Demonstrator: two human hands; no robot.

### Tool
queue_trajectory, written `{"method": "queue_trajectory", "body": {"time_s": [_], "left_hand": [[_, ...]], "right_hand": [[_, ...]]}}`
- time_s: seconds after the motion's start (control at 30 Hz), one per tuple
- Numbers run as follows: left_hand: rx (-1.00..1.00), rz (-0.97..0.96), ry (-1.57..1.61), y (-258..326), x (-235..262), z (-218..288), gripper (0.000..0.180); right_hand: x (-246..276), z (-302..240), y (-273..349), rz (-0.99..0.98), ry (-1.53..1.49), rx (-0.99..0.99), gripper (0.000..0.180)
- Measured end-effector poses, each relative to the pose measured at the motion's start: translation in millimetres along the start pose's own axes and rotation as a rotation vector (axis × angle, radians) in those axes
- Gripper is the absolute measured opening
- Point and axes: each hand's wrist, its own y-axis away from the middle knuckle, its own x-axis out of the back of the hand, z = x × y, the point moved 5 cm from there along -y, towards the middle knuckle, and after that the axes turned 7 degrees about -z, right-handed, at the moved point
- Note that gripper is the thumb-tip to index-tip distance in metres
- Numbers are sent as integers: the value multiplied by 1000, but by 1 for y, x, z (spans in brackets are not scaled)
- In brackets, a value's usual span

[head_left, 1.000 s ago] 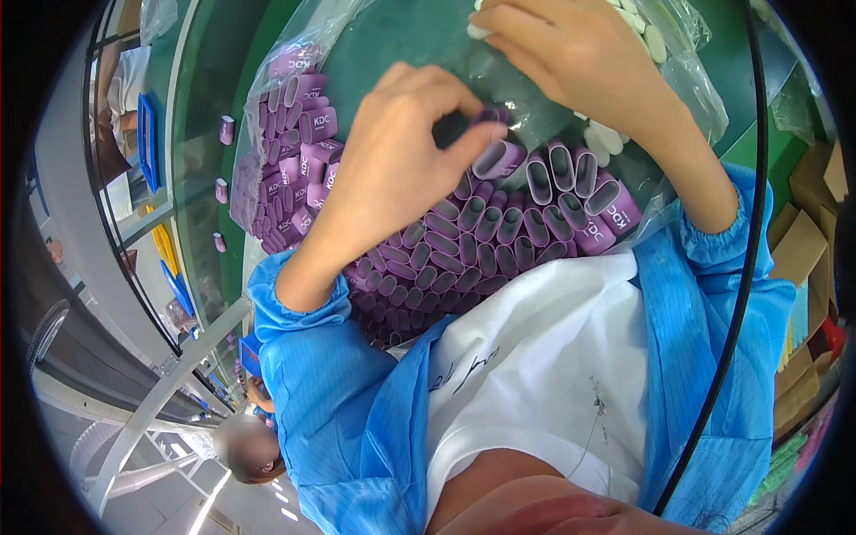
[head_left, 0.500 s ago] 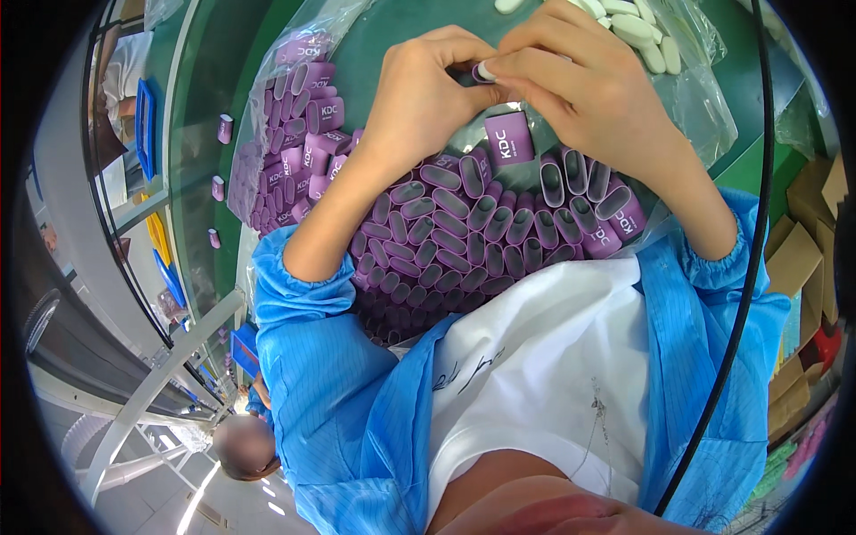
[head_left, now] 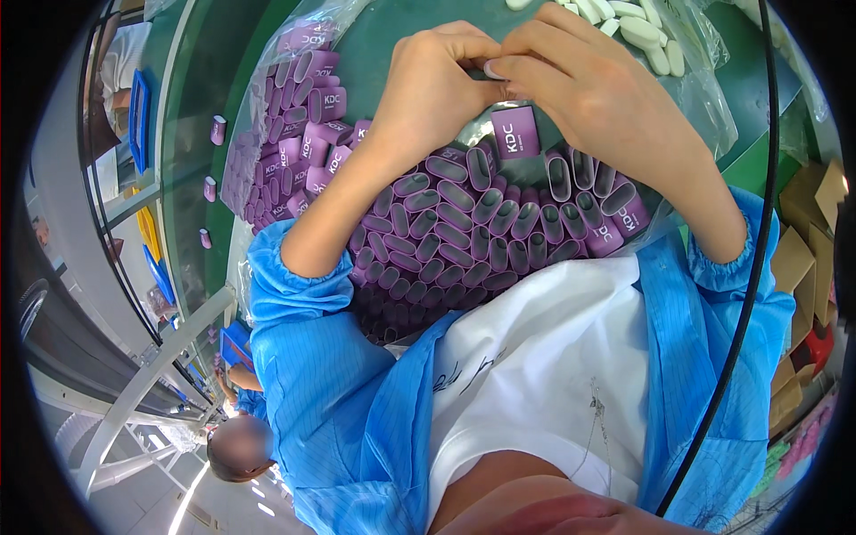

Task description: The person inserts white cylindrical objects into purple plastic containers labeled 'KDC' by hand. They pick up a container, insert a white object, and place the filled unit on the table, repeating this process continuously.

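My left hand (head_left: 437, 85) and my right hand (head_left: 571, 85) meet above the green table, fingertips pinched together. Between them is a small purple shell, almost wholly hidden by the fingers now; its dark rim showed half a second ago. Just below the hands lies a purple flat-sided shell (head_left: 516, 133) with white print. Many hollow oval purple shells (head_left: 455, 217) stand packed together nearer my body, open ends up. More purple shells (head_left: 303, 160) lie heaped to the left on clear plastic. Pale oval pieces (head_left: 640, 33) lie on plastic at the upper right.
Three purple shells (head_left: 209, 188) sit apart along the green surface at left. A black cable (head_left: 753, 259) hangs down the right side. Opened cardboard boxes (head_left: 794, 267) stand at right. Another person in blue (head_left: 250, 401) is at lower left, beyond a metal frame (head_left: 169, 343).
My fingers have closed in further, covering the purple rim that showed between them. Both hands stay together in nearly the same place. The view has shifted slightly.
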Motion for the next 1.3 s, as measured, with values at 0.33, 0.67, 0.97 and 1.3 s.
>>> {"method": "queue_trajectory", "body": {"time_s": [0.33,0.67,0.97,1.3], "left_hand": [[90,-49,-3,1,-2,8,26],[-6,-6,-6,2,-2,7,28],[41,-33,5,3,-3,8,30],[84,-55,-9,5,-3,4,31]], "right_hand": [[10,17,19,31,-155,-24,30],[19,11,3,-141,16,194,35],[9,21,6,-208,64,243,24],[-14,23,21,-19,-32,147,20]]}}
